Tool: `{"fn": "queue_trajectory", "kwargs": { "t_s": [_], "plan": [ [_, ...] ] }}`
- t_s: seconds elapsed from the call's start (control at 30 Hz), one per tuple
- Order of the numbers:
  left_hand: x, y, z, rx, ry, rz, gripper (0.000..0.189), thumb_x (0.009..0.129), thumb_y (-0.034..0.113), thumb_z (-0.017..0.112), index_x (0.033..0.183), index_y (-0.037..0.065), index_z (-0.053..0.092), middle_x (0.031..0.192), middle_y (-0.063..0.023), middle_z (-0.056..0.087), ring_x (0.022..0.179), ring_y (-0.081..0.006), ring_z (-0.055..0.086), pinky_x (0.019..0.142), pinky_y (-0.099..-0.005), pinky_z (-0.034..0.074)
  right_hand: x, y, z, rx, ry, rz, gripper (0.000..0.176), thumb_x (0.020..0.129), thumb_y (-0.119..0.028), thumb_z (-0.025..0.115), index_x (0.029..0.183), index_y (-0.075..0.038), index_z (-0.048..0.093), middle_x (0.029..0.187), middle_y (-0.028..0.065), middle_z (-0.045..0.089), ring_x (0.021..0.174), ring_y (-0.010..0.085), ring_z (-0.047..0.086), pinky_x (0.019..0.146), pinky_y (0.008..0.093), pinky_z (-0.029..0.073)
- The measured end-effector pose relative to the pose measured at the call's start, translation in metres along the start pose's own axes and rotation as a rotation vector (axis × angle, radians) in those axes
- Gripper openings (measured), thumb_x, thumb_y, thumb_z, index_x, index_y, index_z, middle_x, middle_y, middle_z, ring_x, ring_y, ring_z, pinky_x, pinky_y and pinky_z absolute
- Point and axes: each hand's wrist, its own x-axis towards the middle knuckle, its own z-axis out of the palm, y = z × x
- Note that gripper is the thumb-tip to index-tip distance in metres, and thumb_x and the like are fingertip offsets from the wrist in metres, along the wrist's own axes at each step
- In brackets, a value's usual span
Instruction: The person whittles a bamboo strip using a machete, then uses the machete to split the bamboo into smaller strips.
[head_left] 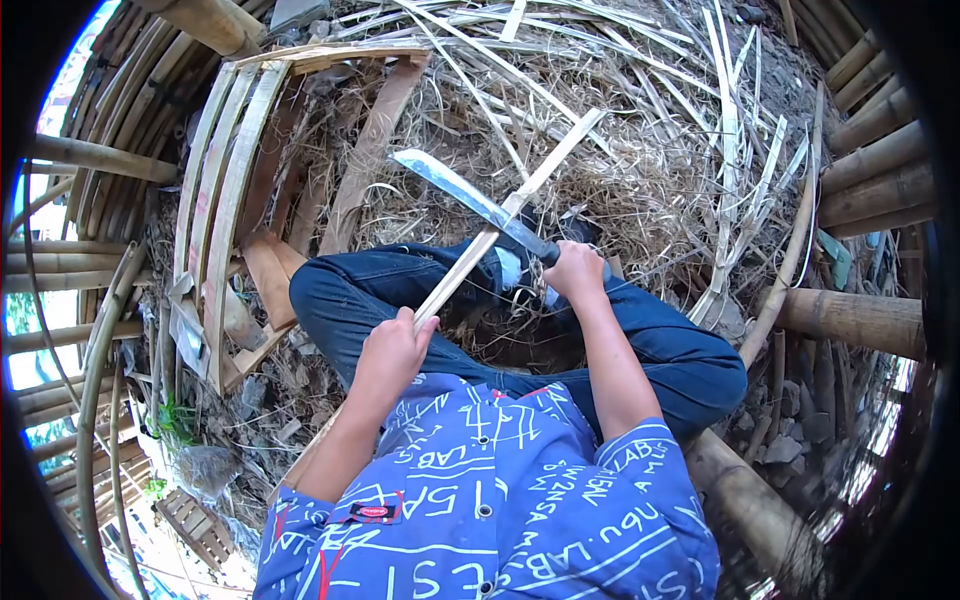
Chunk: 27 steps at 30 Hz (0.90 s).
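Observation:
My left hand (391,348) is closed around a long pale bamboo strip (552,163), which slants up and away to the right across my lap. In my right hand (577,270) is the dark handle of a machete (446,182). Its long blade points to the upper left and crosses the bamboo strip, touching it near the middle. The strip's lower end runs back under my left forearm. I sit with my legs, in dark jeans (345,300), folded under the crossing point.
A wooden crate (228,190) stands at the left. Bamboo shavings (440,130) and thin split strips (727,130) litter the ground ahead. Thick bamboo poles (855,320) stick in from the right, and another pole (755,500) lies by my right hip.

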Motion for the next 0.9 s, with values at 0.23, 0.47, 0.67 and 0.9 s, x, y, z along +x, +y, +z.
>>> {"fn": "queue_trajectory", "kwargs": {
  "t_s": [0.23,0.47,0.67,0.9],
  "plan": [
    [0.005,-0.001,0.002,0.083,0.038,0.021,0.043,0.096,0.038,0.054,0.08,-0.002,0.055,0.07,-0.0255,0.064,0.07,-0.0439,0.064,0.063,-0.0517,0.051,-0.037,-0.032,0.002,-0.008,-0.043,-0.166,0.025,0.068,-0.019,0.067,0.087,-0.004,0.068,0.086,0.0223,0.069,0.083,0.0367,0.069,0.075,0.0465,0.055],
    [-0.009,-0.018,0.011,0.054,0.006,0.011,0.046,0.097,0.041,0.052,0.083,-0.003,0.057,0.069,-0.0273,0.063,0.07,-0.045,0.064,0.063,-0.0524,0.051,0.013,0.01,-0.006,-0.051,-0.048,-0.059,0.022,0.071,-0.022,0.067,0.086,-0.007,0.07,0.09,0.0182,0.071,0.086,0.033,0.07,0.077,0.0436,0.055],
    [0.001,-0.01,-0.011,0.105,0.016,-0.019,0.047,0.097,0.042,0.052,0.081,-0.002,0.056,0.068,-0.0272,0.062,0.069,-0.0453,0.064,0.063,-0.0522,0.051,-0.009,-0.011,-0.005,0.042,0.08,-0.15,0.021,0.068,-0.019,0.065,0.083,-0.005,0.067,0.081,0.0211,0.069,0.078,0.0371,0.069,0.075,0.0463,0.055],
    [-0.009,-0.009,-0.013,0.106,-0.055,0.002,0.046,0.097,0.041,0.051,0.082,-0.002,0.055,0.069,-0.0263,0.062,0.07,-0.0447,0.064,0.063,-0.0525,0.051,0.012,0.007,-0.013,-0.052,0.013,-0.01,0.022,0.069,-0.022,0.068,0.085,-0.007,0.069,0.088,0.0172,0.071,0.084,0.0348,0.069,0.077,0.0449,0.055]
  ]
}}
